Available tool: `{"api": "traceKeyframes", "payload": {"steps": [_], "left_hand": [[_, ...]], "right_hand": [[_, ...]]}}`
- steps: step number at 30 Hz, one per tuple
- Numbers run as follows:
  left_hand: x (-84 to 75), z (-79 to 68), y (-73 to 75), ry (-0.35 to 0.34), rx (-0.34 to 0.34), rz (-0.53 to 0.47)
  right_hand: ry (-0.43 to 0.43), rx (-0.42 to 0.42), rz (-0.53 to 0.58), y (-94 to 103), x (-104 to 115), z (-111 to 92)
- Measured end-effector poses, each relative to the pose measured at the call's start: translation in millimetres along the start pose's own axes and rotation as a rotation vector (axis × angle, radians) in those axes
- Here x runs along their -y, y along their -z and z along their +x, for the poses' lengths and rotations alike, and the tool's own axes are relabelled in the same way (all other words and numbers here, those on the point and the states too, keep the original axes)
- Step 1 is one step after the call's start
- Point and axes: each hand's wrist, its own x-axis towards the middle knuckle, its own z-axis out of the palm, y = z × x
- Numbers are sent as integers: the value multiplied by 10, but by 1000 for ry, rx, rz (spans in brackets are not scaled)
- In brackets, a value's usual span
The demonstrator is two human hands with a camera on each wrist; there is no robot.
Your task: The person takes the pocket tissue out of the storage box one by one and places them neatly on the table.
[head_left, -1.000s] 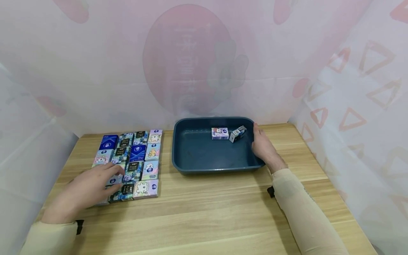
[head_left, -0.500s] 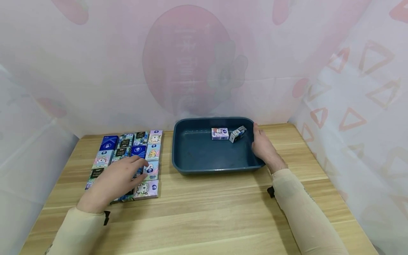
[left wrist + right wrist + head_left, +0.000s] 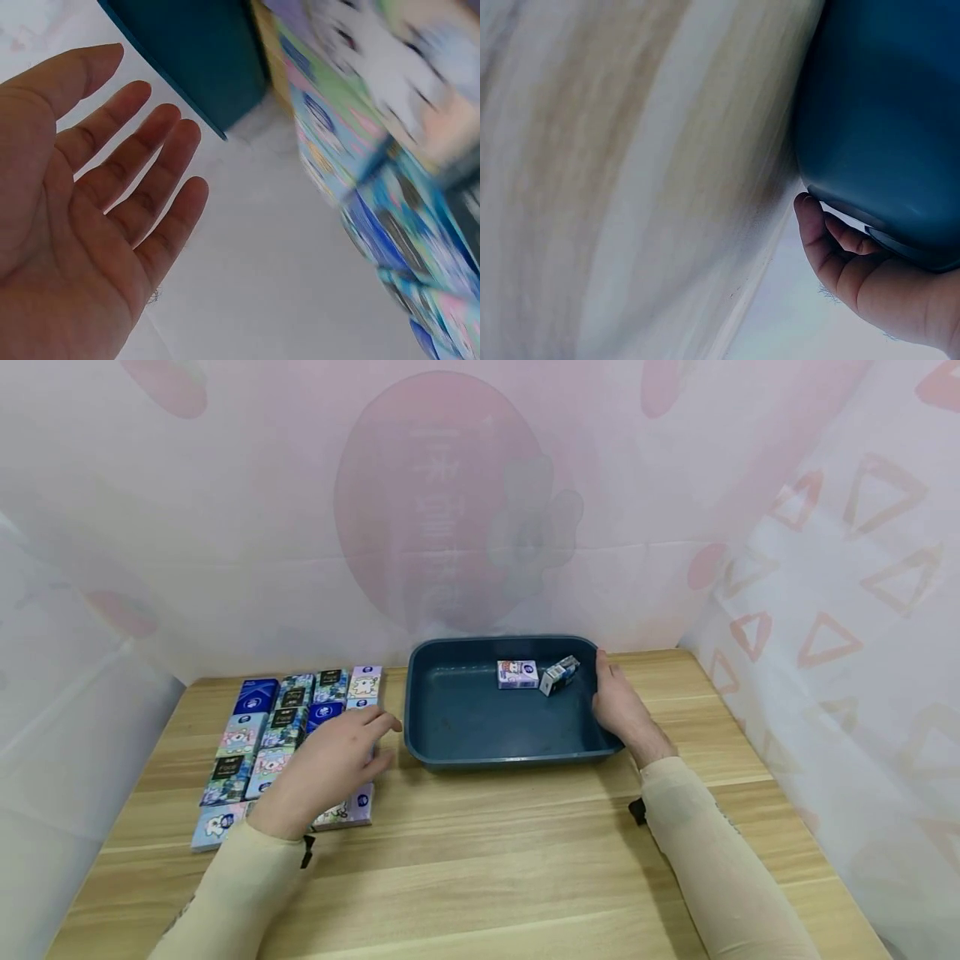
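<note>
A dark blue plastic tray (image 3: pixel 495 727) stands at the back middle of the table. Two small tissue packs lie inside it: a purple one (image 3: pixel 517 674) flat and a dark patterned one (image 3: pixel 559 675) propped at an angle. My right hand (image 3: pixel 624 710) grips the tray's right wall, its fingers (image 3: pixel 821 236) curled at the outer side. Over the rows of tissue packs (image 3: pixel 238 733) on the left, my left hand (image 3: pixel 330 768) hovers with bent, spread fingers near the tray's left side. Its palm (image 3: pixel 90 247) shows nothing held.
The wooden table (image 3: pixel 480 860) extends in front of the tray. White printed cloth (image 3: pixel 262 527) hangs behind and on both sides. The packs lie close together in a block, partly covered by my left forearm (image 3: pixel 240 885).
My left hand has moved right across the tissue packs toward the tray, uncovering packs at the block's left. The right hand and tray have stayed in place.
</note>
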Motion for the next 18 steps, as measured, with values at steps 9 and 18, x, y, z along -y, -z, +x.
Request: {"api": "traceKeyframes", "payload": {"steps": [9, 18], "left_hand": [[-267, 335, -105, -23, -2, 4], [-569, 691, -178, -23, -2, -16]], "right_hand": [[30, -22, -15, -5, -4, 1], [19, -20, -14, 1, 2, -7]]}}
